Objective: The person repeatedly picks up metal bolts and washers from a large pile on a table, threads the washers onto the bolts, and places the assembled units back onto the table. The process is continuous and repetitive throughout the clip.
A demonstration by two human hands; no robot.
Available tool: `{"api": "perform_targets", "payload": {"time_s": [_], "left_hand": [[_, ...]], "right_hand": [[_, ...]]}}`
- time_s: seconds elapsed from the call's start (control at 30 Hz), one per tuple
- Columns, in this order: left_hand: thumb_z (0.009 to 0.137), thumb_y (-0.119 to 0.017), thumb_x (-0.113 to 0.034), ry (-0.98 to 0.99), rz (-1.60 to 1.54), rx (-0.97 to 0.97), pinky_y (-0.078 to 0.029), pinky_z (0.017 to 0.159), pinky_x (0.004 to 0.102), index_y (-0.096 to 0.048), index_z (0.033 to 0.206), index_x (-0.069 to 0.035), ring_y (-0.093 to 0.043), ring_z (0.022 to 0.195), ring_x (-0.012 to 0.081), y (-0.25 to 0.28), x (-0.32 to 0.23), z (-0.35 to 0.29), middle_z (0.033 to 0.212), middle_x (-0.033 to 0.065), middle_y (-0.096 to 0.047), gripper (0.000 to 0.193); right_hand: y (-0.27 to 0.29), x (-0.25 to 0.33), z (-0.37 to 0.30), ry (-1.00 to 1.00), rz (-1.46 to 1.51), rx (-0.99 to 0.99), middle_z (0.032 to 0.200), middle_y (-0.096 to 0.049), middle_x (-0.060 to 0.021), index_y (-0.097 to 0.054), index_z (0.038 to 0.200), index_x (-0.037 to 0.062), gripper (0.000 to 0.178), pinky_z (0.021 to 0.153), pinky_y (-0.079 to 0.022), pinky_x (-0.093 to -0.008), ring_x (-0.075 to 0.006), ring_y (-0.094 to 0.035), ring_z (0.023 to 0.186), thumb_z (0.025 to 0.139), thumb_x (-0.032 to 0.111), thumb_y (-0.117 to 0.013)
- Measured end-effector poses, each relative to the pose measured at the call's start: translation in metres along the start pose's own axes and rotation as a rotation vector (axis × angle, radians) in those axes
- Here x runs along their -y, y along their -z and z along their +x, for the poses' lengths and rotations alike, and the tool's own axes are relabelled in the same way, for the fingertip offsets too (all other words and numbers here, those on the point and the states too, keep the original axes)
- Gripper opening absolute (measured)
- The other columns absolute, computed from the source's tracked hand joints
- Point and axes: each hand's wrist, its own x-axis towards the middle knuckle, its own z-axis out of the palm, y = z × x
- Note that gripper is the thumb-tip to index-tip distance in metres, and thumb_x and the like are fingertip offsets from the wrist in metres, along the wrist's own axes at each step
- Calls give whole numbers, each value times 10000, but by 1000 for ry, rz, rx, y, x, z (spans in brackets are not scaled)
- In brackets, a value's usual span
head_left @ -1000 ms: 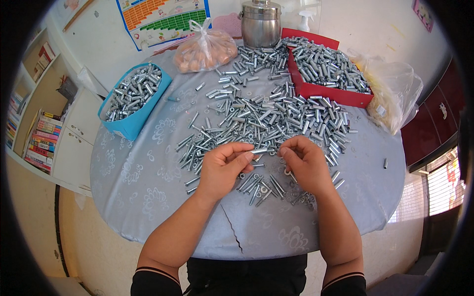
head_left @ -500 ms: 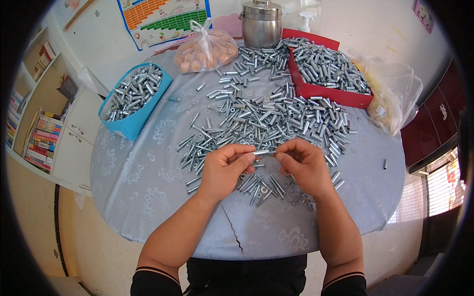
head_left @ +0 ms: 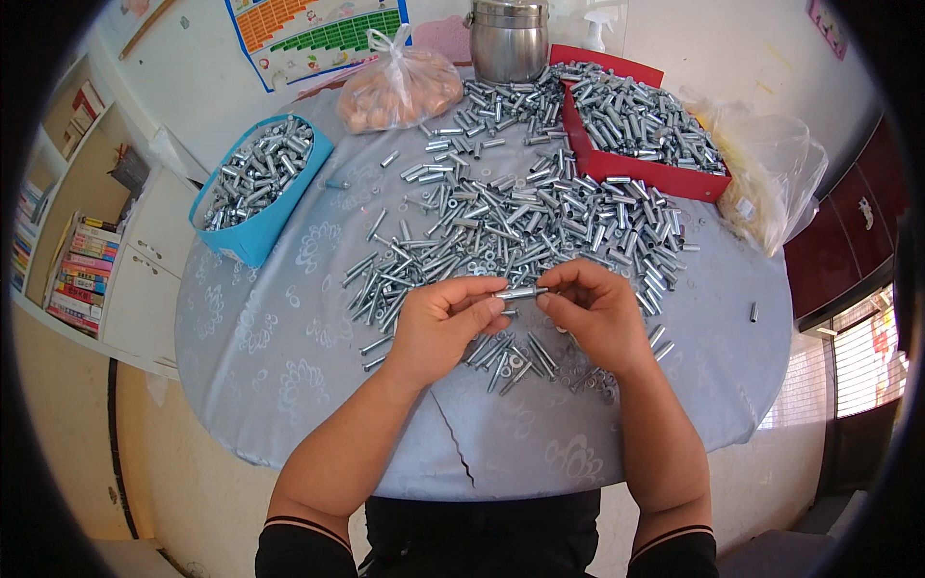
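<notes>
Above the near part of the pile, a silvery expansion bolt [head_left: 520, 292] lies level between my two hands. My left hand [head_left: 434, 328] pinches its left end between thumb and forefinger. The fingertips of my right hand [head_left: 599, 313] close on its right end, partly covering it. Beneath and beyond my hands spreads a heap of loose metal sleeves and bolts [head_left: 520, 222]. A smaller cluster of long bolts and washers [head_left: 511, 364] lies between my wrists.
A blue box [head_left: 262, 231] full of finished-looking bolts stands at the left. At the back right is a red box [head_left: 655, 178], heaped with more. A knotted bag [head_left: 400, 91], a steel pot [head_left: 510, 43] and another plastic bag [head_left: 771, 183] line the far side of the cloth-covered table [head_left: 289, 424].
The whole view has shifted slightly. My fingers have adjusted around the bolt, and more of its length now shows between them. Both hands stay in nearly the same place.
</notes>
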Motion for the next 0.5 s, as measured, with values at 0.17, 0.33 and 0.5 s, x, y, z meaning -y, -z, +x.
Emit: {"api": "perform_targets", "payload": {"time_s": [0.17,0.33,0.5], "left_hand": [[916,-623,3,1,25,19,-578,764,256,-630,1177,43,-698,848,161,-2,-2,-1,999,128,-703,264],[918,-617,5,-5,37,24,-577,768,257,-630,1176,40,-695,860,160,1,0,0,1000,128,-703,261],[928,-620,-27,-28,26,19,-566,769,235,-639,1163,42,-685,857,136,1,1,1,997,116,-702,246]], "right_hand": [[-1,-4,0,46,-20,8,810,-611,30,-652,1000,20,157,626,-434,-189,-28,-539,701,847,8,-688],[-1,3,-2,36,-60,10,799,-609,26,-657,993,11,147,629,-437,-193,-32,-535,698,850,24,-690],[-2,5,-3,69,-92,-18,799,-615,24,-668,975,6,129,615,-432,-198,-30,-523,689,850,25,-692]]}}
